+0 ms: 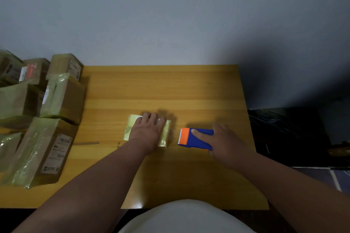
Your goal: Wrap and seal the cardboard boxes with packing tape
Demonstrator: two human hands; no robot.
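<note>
Left hand (146, 131) is lying flat, fingers straight, pressing down on a small tape-wrapped box (146, 130) near the middle of the wooden surface (170, 88). No curl in that grip; the palm is doing the holding.

Right hand (225, 143) is gripping the blue tape dispenser (197, 139), thumb laid across its top, fingers wrapped round the far side. The orange toothed end is pointing toward the box, just beside it, not touching. No strip is visibly running between the 2; too glossy and dim to be sure.

A stack of wrapped boxes (41, 111) with labels is sitting at the left edge of the surface, well apart from the working box.

Judgement: the step in hand looks like smoothing the last strip down, or getting ready to lay another. To do it well, the flat hand should be sweeping outward from the centre so no bubbles are left, pressing tape ends firmly over the edges. Dispenser teeth should be facing away from the pressing fingers.
</note>
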